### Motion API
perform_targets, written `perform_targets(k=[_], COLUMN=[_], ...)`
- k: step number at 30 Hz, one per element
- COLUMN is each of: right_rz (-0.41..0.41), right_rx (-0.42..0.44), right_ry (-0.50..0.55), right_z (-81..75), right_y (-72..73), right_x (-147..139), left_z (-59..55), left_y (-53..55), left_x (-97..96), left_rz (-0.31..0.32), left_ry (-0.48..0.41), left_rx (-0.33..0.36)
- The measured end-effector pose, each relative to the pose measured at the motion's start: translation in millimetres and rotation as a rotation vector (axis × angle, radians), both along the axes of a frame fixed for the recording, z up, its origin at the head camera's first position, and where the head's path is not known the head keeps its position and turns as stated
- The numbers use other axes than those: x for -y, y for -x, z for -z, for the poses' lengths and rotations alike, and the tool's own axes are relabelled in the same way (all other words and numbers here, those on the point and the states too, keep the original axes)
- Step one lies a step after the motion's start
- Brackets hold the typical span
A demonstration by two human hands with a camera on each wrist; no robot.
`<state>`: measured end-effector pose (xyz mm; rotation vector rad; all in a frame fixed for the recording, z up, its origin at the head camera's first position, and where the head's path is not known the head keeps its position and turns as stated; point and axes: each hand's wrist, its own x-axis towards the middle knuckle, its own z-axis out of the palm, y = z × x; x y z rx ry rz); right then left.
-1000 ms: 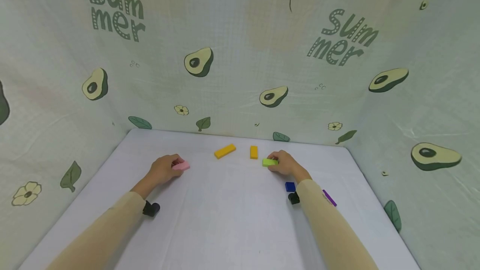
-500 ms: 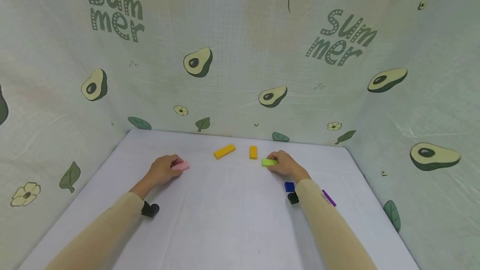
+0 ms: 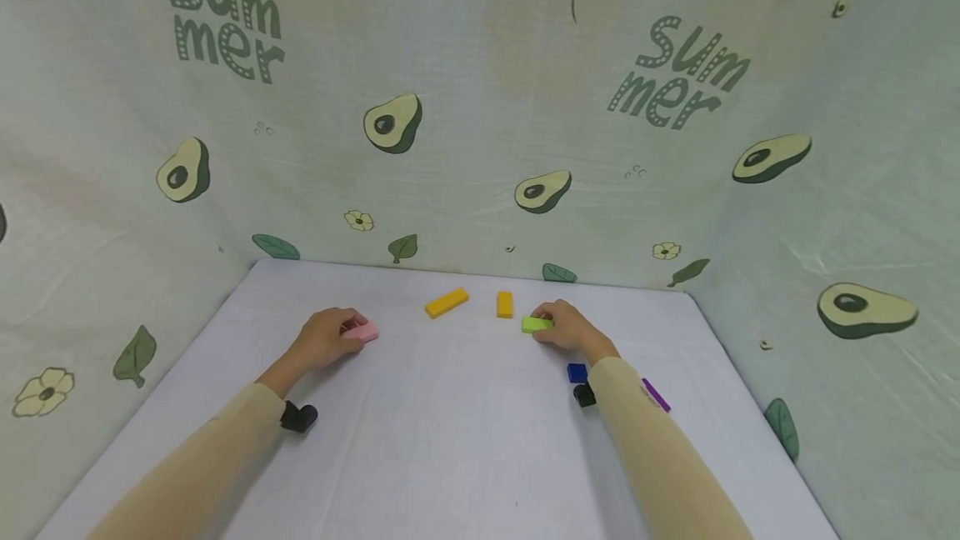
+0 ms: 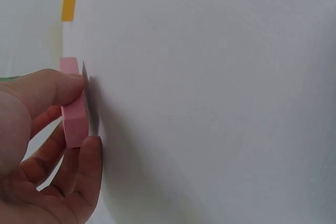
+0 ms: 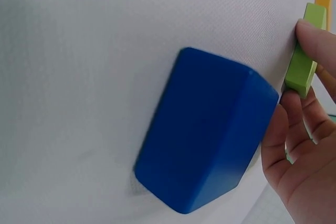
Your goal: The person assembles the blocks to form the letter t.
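Observation:
On the left of the white table, the left hand (image 3: 327, 339) grips a pink block (image 4: 76, 116) between thumb and fingers, close over the cloth in the left wrist view. Toward the back right, the right hand (image 3: 567, 329) pinches a light green block (image 5: 303, 61) the same way. Part of each block is hidden behind its hand. A blue block (image 5: 205, 129) looms large in the right wrist view; in the head view it lies just below the right hand. Two yellow blocks lie between the hands, the longer yellow block (image 3: 447, 303) slanted and the shorter yellow block (image 3: 505, 305) nearer the green one.
A thin purple strip (image 3: 656, 395) lies right of the right sleeve (image 3: 645, 432), partly beside it. Black wrist cameras sit under both wrists, such as the left wrist camera (image 3: 300, 417). Printed cloth walls (image 3: 465, 215) stand around the white table (image 3: 435, 440).
Both hands keep their holds on the pink and green blocks and stay in place. The whole head view has shifted slightly to the left.

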<state>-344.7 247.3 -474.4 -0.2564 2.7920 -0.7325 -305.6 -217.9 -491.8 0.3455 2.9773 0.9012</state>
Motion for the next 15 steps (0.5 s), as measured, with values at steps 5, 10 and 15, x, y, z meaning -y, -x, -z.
perform_targets(k=[5, 10, 15], right_rz=[0.008, 0.014, 0.019], right_rx=[0.005, 0.002, 0.003], right_ry=[0.001, 0.002, 0.001], right_z=[-0.6, -0.7, -0.1], right_y=[-0.5, -0.9, 0.4], right_x=[1, 1, 1], left_z=[-4.9, -9.5, -12.6], left_y=[1.0, -2.7, -6.9], left_x=[-4.5, -12.2, -22.5], left_rz=[0.021, 0.03, 0.047], left_ry=[0.004, -0.003, 0.004], left_rx=[-0.002, -0.004, -0.004])
